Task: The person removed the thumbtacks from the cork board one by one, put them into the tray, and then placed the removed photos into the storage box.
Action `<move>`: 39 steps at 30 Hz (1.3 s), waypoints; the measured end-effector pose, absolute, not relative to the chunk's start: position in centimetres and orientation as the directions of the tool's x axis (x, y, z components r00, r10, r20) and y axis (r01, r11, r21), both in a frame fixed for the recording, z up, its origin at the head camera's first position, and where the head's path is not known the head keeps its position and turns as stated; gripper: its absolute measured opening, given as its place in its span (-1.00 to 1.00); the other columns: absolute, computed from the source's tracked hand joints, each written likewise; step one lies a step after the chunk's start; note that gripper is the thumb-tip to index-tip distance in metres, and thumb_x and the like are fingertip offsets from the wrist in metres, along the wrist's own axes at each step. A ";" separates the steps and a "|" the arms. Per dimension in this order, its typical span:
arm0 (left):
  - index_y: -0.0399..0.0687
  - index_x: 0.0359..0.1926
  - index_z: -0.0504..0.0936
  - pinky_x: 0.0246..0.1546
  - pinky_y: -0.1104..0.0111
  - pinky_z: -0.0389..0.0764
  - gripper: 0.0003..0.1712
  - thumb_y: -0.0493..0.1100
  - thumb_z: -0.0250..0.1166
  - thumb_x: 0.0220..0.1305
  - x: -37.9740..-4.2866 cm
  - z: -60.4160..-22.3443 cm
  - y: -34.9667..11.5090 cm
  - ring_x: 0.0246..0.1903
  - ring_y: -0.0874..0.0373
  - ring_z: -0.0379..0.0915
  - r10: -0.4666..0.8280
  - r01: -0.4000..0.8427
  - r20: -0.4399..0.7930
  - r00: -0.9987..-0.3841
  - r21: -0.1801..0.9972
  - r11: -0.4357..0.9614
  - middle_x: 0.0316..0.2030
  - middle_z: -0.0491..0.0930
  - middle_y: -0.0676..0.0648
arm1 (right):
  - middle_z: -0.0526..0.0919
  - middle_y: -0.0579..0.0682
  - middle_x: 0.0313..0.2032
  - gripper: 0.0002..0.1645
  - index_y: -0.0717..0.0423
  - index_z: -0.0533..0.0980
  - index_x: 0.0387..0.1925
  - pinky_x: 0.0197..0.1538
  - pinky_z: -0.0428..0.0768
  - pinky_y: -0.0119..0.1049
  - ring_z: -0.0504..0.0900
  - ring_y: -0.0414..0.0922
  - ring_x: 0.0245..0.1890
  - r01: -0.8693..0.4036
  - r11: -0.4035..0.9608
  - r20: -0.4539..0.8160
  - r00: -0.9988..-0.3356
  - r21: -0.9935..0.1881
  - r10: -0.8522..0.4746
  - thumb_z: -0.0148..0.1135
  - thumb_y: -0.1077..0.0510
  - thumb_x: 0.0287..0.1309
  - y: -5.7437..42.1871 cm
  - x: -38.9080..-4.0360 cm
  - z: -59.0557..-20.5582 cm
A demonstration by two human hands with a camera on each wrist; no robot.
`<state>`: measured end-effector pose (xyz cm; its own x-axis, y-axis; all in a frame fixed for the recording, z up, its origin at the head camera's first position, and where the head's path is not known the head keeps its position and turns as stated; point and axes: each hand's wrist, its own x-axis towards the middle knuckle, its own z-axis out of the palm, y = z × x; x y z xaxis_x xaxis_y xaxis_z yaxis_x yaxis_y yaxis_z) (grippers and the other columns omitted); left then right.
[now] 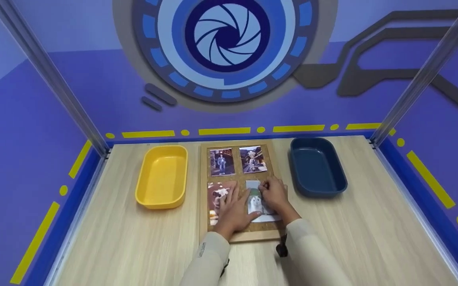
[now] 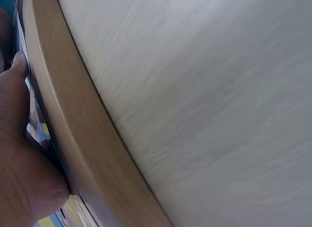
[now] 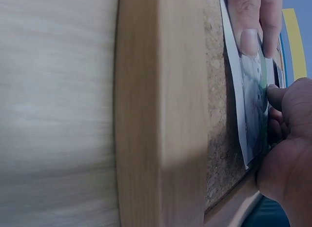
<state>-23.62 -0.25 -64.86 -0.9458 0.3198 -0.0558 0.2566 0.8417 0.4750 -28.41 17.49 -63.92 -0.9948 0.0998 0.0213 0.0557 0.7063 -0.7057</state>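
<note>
A wood-framed cork board (image 1: 240, 234) lies flat on the table, bearing several photos. My left hand (image 1: 233, 214) rests spread over the lower-left photo (image 1: 214, 198), its thumb pressing the lower-right photo, which shows a white animal (image 1: 255, 203). My right hand (image 1: 275, 194) has curled fingers and pinches at the upper edge of that same photo; whether a small item sits between the fingertips is hidden. In the right wrist view, the photo's white edge (image 3: 238, 97) stands slightly off the cork (image 3: 217, 134). Two upper photos, of a standing figure (image 1: 222, 162) and a patterned outfit (image 1: 253, 159), lie uncovered.
A yellow tray (image 1: 162, 178) stands left of the board, and a dark blue tray (image 1: 317, 169) stands to the right. Purple-blue panels (image 1: 94, 91) enclose the wooden table (image 1: 165, 246) at the back and sides.
</note>
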 end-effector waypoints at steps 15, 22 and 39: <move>0.14 0.67 0.22 0.64 -0.36 -0.04 0.05 0.47 0.27 0.35 -23.0 -63.4 -0.7 0.74 -0.21 -0.19 0.310 0.242 -0.059 -0.949 0.494 0.835 0.72 -0.02 -0.23 | 0.63 0.03 -0.31 -0.89 0.09 0.60 -0.32 0.15 0.32 0.05 0.53 0.00 -0.15 0.044 0.654 0.011 -0.997 -0.755 0.080 0.34 0.21 0.38 17.5 -28.5 -64.1; 0.18 0.68 0.21 0.64 -0.36 -0.10 0.06 0.48 0.27 0.32 -23.5 -64.7 0.0 0.75 -0.17 -0.27 0.318 0.246 -0.058 -0.946 0.510 0.824 0.74 -0.07 -0.20 | 0.63 -0.03 -0.40 -0.85 0.07 0.61 -0.38 0.02 0.34 -0.11 0.54 -0.11 -0.32 0.049 0.642 0.024 -0.994 -0.765 0.105 0.36 0.21 0.36 18.2 -28.5 -63.9; 0.18 0.68 0.21 0.65 -0.31 -0.02 0.04 0.48 0.26 0.35 -23.1 -63.6 -0.4 0.75 -0.19 -0.23 0.311 0.243 -0.065 -0.948 0.482 0.841 0.73 -0.07 -0.22 | 0.59 -0.04 -0.40 -0.87 0.11 0.56 -0.32 -0.20 0.46 -0.30 0.51 -0.15 -0.35 0.076 0.526 -0.036 -0.996 -0.847 0.087 0.27 0.25 0.43 18.2 -28.5 -63.9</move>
